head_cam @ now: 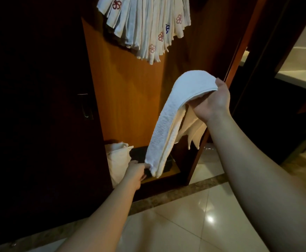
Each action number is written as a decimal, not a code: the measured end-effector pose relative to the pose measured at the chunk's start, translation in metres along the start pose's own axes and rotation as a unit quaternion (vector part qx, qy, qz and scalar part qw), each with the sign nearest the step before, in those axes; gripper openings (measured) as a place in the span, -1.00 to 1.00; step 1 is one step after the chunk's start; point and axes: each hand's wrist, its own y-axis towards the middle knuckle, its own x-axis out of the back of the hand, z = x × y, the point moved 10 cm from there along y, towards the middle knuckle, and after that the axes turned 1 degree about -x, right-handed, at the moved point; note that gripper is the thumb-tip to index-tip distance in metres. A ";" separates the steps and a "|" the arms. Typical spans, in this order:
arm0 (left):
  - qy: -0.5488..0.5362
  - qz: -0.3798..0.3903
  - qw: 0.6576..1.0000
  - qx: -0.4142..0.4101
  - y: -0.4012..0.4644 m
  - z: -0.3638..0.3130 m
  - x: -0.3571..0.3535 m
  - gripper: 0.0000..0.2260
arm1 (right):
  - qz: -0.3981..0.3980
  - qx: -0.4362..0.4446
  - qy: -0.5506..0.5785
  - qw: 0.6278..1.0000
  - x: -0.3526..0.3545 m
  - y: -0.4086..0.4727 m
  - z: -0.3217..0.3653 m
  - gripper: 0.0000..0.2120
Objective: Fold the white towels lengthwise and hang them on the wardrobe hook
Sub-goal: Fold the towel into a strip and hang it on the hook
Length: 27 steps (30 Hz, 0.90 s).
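white towel [168, 124]; hung towels [148, 24] white w/ red & blue flower logos; orange wardrobe panel [126, 91].

Right hand [213, 102] raised; left hand [136, 172] low, pinching.

This looks like a hotel room, at the entry by the bathroom. In the middle of the frame stands an open built-in wardrobe [126, 99] of warm orange wood with a dark door [39, 106] at the left bearing a metal handle [85, 106]. At the top centre hangs a thick bunch of white towels [146, 28], several stitched with the same flower logo in red or blue. Glossy beige floor tiles [194, 220] fill the bottom, and a pale stone counter [297, 79] shows at the right edge.
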 end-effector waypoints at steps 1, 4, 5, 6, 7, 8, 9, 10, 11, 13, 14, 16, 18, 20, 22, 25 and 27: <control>0.012 -0.041 0.998 -0.038 -0.007 -0.011 0.004 -0.71 | 0.004 0.001 -0.012 1.000 -0.005 -0.002 0.000 -0.58; -0.052 -0.027 0.984 -0.171 -0.053 -0.059 -0.016 -0.75 | 0.002 0.012 -0.060 0.998 -0.019 -0.007 0.001 -0.64; -0.077 0.035 0.974 -0.208 -0.073 -0.077 -0.034 -0.62 | 0.005 0.017 -0.087 0.996 -0.025 -0.009 0.000 -0.69; -0.083 0.101 0.960 -0.248 -0.095 -0.095 -0.052 -0.50 | 0.008 0.021 -0.117 0.993 -0.031 -0.011 -0.001 -0.72; -0.075 0.159 0.943 -0.282 -0.117 -0.111 -0.070 -0.40 | 0.009 0.024 -0.144 0.989 -0.037 -0.013 -0.001 -0.73; -0.062 0.201 0.928 -0.308 -0.134 -0.124 -0.085 -0.32 | 0.007 0.027 -0.167 0.986 -0.042 -0.015 -0.001 -0.72; -0.058 0.231 0.916 -0.324 -0.149 -0.135 -0.097 -0.23 | 0.004 0.031 -0.183 0.983 -0.047 -0.016 0.000 -0.70; -0.061 0.252 0.909 -0.328 -0.157 -0.145 -0.108 -0.14 | 0.000 0.034 -0.196 0.980 -0.052 -0.017 0.001 -0.67; -0.070 0.268 0.905 -0.324 -0.163 -0.155 -0.118 -0.07 | -0.003 0.039 -0.205 0.978 -0.056 -0.018 0.003 -0.64; -0.109 0.287 0.902 -0.303 -0.171 -0.175 -0.132 -0.03 | 0.009 0.056 -0.213 0.975 -0.068 -0.020 0.010 -0.66; -0.138 0.293 0.900 -0.292 -0.173 -0.184 -0.137 -0.05 | 0.018 0.063 -0.212 0.975 -0.073 -0.021 0.014 -0.68; -0.223 0.308 0.887 -0.261 -0.175 -0.201 -0.144 -0.09 | 0.032 0.070 -0.210 0.975 -0.080 -0.024 0.019 -0.65; -0.342 0.317 0.856 -0.222 -0.175 -0.217 -0.141 -0.07 | 0.030 0.079 -0.216 0.973 -0.078 -0.025 0.025 -0.62; -0.428 0.324 0.815 -0.218 -0.174 -0.232 -0.130 -0.12 | 0.012 0.095 -0.227 0.969 -0.065 -0.023 0.032 -0.60; -0.475 0.288 0.802 -0.219 -0.169 -0.243 -0.114 -0.25 | -0.005 0.116 -0.263 0.958 -0.053 -0.021 0.042 -0.57; -0.525 0.202 0.810 -0.165 -0.153 -0.254 -0.096 -0.55 | -0.028 0.133 -0.357 0.924 -0.035 -0.015 0.046 -0.52; -0.515 0.147 0.832 -0.145 -0.146 -0.264 -0.084 -0.68 | -0.037 0.136 -0.406 0.903 -0.025 -0.008 0.047 -0.58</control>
